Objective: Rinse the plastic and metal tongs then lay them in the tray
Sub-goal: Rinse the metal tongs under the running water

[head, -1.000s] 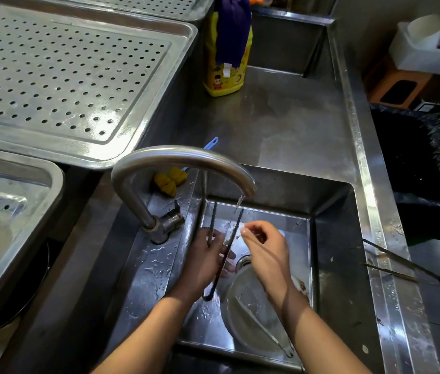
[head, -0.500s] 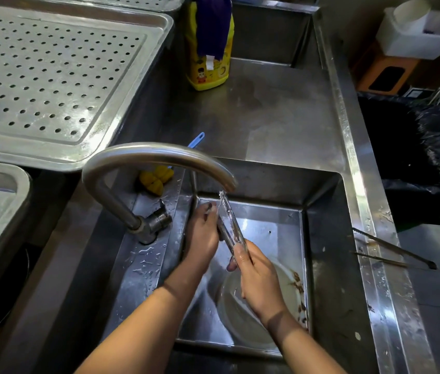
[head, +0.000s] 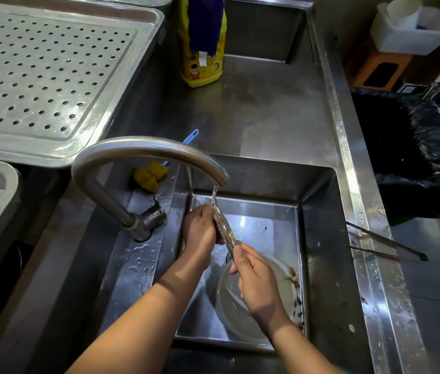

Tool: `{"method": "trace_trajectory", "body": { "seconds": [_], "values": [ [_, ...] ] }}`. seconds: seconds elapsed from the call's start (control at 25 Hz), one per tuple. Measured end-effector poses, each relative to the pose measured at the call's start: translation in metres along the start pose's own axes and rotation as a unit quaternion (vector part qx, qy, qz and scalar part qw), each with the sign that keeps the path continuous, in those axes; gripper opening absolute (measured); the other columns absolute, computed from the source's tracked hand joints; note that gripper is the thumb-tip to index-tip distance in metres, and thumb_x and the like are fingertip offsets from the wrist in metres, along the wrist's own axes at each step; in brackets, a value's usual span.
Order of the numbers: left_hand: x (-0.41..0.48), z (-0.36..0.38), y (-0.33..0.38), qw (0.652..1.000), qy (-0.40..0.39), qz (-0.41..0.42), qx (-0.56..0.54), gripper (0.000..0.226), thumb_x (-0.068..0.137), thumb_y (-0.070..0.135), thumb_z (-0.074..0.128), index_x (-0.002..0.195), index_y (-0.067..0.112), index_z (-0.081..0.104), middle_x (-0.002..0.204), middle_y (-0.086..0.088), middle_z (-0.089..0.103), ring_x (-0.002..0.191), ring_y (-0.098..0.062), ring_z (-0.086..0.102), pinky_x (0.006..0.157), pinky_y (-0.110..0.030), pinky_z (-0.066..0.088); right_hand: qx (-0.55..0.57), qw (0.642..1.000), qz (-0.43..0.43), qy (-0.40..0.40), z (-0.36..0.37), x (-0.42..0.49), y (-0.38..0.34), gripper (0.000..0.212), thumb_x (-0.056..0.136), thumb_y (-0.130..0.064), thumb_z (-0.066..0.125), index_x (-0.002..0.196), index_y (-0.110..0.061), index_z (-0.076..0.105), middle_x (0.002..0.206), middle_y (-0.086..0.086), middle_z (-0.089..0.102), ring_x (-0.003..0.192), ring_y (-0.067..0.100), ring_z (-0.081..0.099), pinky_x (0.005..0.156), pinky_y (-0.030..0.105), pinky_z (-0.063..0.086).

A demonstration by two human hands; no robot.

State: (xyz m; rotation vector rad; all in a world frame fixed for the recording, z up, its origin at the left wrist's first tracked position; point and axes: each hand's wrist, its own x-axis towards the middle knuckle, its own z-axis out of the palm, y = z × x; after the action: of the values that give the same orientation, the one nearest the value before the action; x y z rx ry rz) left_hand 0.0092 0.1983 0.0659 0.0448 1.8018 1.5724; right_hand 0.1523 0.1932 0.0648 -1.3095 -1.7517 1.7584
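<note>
Plastic tongs now lifted into the stream — right hand and left hand, grips closed round them; rinse underway.

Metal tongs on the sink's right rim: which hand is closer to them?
Right. The right hand, gripping the plastic tongs over the basin, is left of the metal tongs; the left hand is farther left, below the faucet.

Finding nothing legible anywhere. Showing only a cartoon figure and blurred print on the bottle, too small for reading; hanging a white tag from the cloth, its marks unreadable.
</note>
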Motion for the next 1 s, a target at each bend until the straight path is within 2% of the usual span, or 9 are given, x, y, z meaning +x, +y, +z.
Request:
{"method": "trace_trajectory", "body": {
  "seconds": [0.04,0.12,0.2,0.28,0.36,0.52,0.6,0.84,1.0],
  "values": [
    [0.000,0.000,0.001,1.000,0.004,-0.010,-0.007,0.030,0.101,0.013,0.043,0.085,-0.004,0.062,0.062,-0.017,0.056,0.055,-0.025,0.052,0.044,-0.028,0.042,-0.002,1.000,-0.004,-0.004,0.000,0.000,-0.001,0.072,0.069,-0.092,0.043,0.105,-0.036,0.070,0.082,-0.019,0.064,0.065,-0.003,0.055,0.068,0.023,0.043],
    [0.001,-0.002,0.003,0.999,-0.008,-0.034,-0.024,0.029,0.102,0.012,0.044,0.083,0.006,0.065,0.062,-0.012,0.061,0.054,-0.024,0.056,0.046,-0.026,0.047,-0.052,0.998,-0.039,-0.001,-0.001,-0.004,-0.004,0.057,0.078,-0.086,0.040,0.117,-0.052,0.065,0.104,-0.024,0.068,0.093,-0.006,0.062,0.085,0.014,0.046],
    [0.002,-0.004,0.004,0.996,-0.043,-0.063,-0.056,0.026,0.102,0.011,0.043,0.093,0.008,0.067,0.064,-0.009,0.065,0.060,-0.024,0.061,0.060,-0.031,0.052,-0.119,0.991,-0.069,0.005,-0.003,-0.006,-0.007,0.045,0.089,-0.076,0.037,0.126,-0.058,0.054,0.121,-0.029,0.065,0.115,-0.011,0.056,0.095,0.009,0.042],
    [0.002,-0.006,0.001,0.990,-0.066,-0.083,-0.092,0.022,0.102,0.009,0.043,0.103,0.006,0.066,0.066,-0.007,0.067,0.063,-0.026,0.064,0.070,-0.037,0.053,-0.149,0.985,-0.080,0.012,-0.004,-0.007,-0.005,0.040,0.091,-0.072,0.035,0.126,-0.060,0.050,0.122,-0.033,0.062,0.116,-0.015,0.052,0.093,0.004,0.038],
    [0.002,-0.007,-0.003,0.987,-0.064,-0.088,-0.118,0.018,0.101,0.009,0.048,0.104,0.007,0.066,0.064,-0.006,0.068,0.061,-0.024,0.066,0.069,-0.035,0.055,-0.161,0.983,-0.087,0.017,-0.004,-0.008,-0.003,0.040,0.091,-0.073,0.035,0.126,-0.059,0.051,0.118,-0.040,0.058,0.113,-0.021,0.050,0.092,0.001,0.036],
    [0.002,-0.010,-0.006,0.979,-0.065,-0.105,-0.160,0.014,0.098,0.015,0.056,0.101,0.006,0.067,0.065,-0.007,0.069,0.057,-0.022,0.067,0.061,-0.030,0.055,-0.154,0.985,-0.077,0.013,-0.001,-0.008,0.004,0.055,0.093,-0.063,0.040,0.135,-0.034,0.059,0.134,-0.021,0.061,0.124,-0.002,0.054,0.106,0.025,0.043],
    [0.003,-0.010,-0.007,0.976,-0.070,-0.119,-0.169,0.014,0.098,0.015,0.056,0.101,0.007,0.067,0.070,-0.008,0.070,0.061,-0.022,0.068,0.061,-0.030,0.054,-0.157,0.985,-0.066,0.006,-0.001,-0.009,0.004,0.060,0.094,-0.065,0.038,0.137,-0.030,0.058,0.137,-0.016,0.061,0.127,0.003,0.054,0.108,0.032,0.043],
    [0.005,-0.007,-0.002,0.948,-0.111,-0.168,-0.247,0.011,0.099,0.013,0.049,0.098,0.009,0.060,0.062,-0.003,0.063,0.056,-0.018,0.064,0.061,-0.028,0.050,-0.120,0.991,-0.050,0.002,-0.002,-0.013,-0.001,0.064,0.089,-0.066,0.041,0.138,-0.028,0.058,0.136,-0.014,0.062,0.128,0.004,0.054,0.109,0.037,0.044],
    [0.004,-0.004,-0.001,0.921,-0.131,-0.194,-0.312,0.030,0.105,0.034,0.045,0.088,0.013,0.058,0.061,-0.001,0.060,0.056,-0.015,0.060,0.059,-0.024,0.049,-0.092,0.995,-0.047,0.011,0.004,-0.015,-0.003,0.046,0.095,-0.060,0.047,0.132,-0.037,0.061,0.128,-0.019,0.066,0.121,-0.001,0.058,0.106,0.036,0.047]
  ]
}}
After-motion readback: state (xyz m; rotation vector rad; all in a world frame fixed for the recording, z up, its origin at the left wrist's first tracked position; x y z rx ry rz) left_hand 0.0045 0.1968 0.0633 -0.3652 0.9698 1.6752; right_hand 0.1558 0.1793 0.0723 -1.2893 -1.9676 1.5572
